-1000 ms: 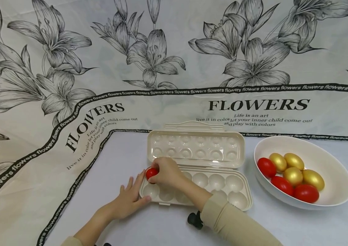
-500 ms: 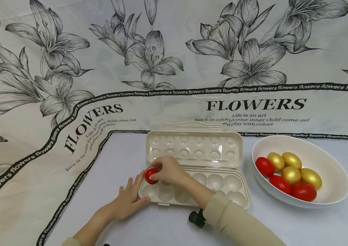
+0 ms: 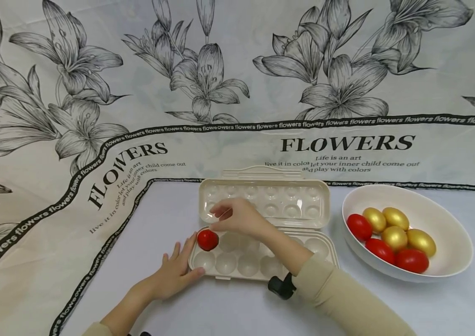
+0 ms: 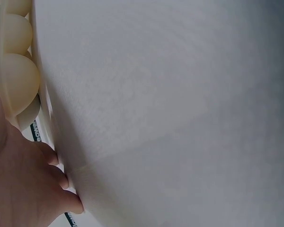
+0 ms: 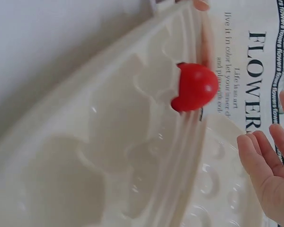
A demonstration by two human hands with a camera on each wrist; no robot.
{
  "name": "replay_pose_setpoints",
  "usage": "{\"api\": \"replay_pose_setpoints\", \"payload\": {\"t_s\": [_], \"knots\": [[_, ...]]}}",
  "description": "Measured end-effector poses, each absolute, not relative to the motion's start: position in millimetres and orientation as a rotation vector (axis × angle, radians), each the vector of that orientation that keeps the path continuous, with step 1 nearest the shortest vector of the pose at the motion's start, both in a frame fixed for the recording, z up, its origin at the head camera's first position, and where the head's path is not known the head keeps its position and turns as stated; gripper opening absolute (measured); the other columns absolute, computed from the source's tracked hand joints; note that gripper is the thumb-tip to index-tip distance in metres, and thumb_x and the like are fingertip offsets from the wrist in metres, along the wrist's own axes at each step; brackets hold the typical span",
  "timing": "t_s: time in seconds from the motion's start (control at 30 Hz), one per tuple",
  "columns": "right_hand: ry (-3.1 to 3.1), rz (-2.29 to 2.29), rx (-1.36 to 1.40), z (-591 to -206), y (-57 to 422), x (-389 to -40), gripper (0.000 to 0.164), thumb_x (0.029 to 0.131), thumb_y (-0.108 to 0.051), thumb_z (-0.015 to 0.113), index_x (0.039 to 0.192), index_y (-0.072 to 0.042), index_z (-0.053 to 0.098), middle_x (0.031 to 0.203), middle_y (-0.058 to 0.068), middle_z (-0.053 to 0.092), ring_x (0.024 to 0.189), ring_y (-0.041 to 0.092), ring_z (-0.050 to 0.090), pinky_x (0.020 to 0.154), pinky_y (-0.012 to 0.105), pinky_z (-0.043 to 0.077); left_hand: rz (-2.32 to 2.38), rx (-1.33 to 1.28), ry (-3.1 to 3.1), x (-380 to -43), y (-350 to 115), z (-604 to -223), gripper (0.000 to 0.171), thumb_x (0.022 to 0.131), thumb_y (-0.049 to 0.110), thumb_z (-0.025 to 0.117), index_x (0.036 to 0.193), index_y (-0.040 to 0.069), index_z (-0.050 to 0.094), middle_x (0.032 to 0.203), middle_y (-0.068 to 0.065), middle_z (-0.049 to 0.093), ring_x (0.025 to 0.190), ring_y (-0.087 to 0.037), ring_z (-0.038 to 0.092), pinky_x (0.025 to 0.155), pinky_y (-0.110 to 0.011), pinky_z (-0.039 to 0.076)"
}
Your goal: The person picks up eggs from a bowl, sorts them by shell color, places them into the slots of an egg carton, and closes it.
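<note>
A red egg [image 3: 207,240] sits in the back left cup of a cream egg carton [image 3: 237,267], whose lid [image 3: 271,210] is folded back behind it. My right hand [image 3: 241,218] hovers just above and right of the egg, fingers loosely bent and holding nothing. In the right wrist view the same egg [image 5: 197,88] stands apart from the right hand [image 5: 274,175]. Along the carton's left end my left hand [image 3: 174,275] rests with fingers spread, thumb at the front corner. The left wrist view shows that left hand [image 4: 28,175] beside the carton's rounded underside [image 4: 19,80].
A white bowl [image 3: 451,238] with several red and gold eggs [image 3: 394,239] stands right of the carton. A flower-printed cloth [image 3: 220,154] hangs behind and to the left of the white table [image 3: 170,205].
My right hand has let go of the red egg and lifted up and to the right. The egg stays in its cup. My left hand keeps its place at the carton.
</note>
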State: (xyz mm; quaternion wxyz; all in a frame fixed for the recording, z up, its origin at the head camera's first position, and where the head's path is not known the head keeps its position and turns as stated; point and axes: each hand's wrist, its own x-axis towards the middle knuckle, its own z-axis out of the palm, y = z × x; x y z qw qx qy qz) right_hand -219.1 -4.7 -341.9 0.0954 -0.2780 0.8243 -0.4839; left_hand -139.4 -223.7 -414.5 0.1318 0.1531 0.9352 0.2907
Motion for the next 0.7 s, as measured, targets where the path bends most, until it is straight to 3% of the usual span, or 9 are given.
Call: {"api": "replay_pose_setpoints", "payload": {"t_s": [0.5, 0.7], "knots": [[2.367, -1.589, -0.741, -289, 46, -223, 0.038, 0.078, -0.011, 0.075, 0.113, 0.001, 0.064, 0.105, 0.018, 0.063, 0.09, 0.023, 0.062, 0.075, 0.031, 0.051, 0.836, 0.433, 2.718, -140, -222, -414, 0.085, 0.091, 0.053, 0.048, 0.151, 0.014, 0.0, 0.153, -0.019, 0.011, 0.136, -0.048, -0.004, 0.096, -0.073, -0.004], [2.395, -1.59, -0.721, -272, 71, -220, 0.041, 0.078, -0.011, 0.074, 0.116, -0.001, 0.063, 0.107, 0.012, 0.064, 0.094, 0.022, 0.061, 0.08, 0.032, 0.05, 0.818, 0.447, 2.73, -141, -223, -418, 0.085, 0.092, 0.053, 0.047, 0.151, 0.014, -0.001, 0.153, -0.019, 0.011, 0.136, -0.048, -0.004, 0.095, -0.073, -0.003]]}}
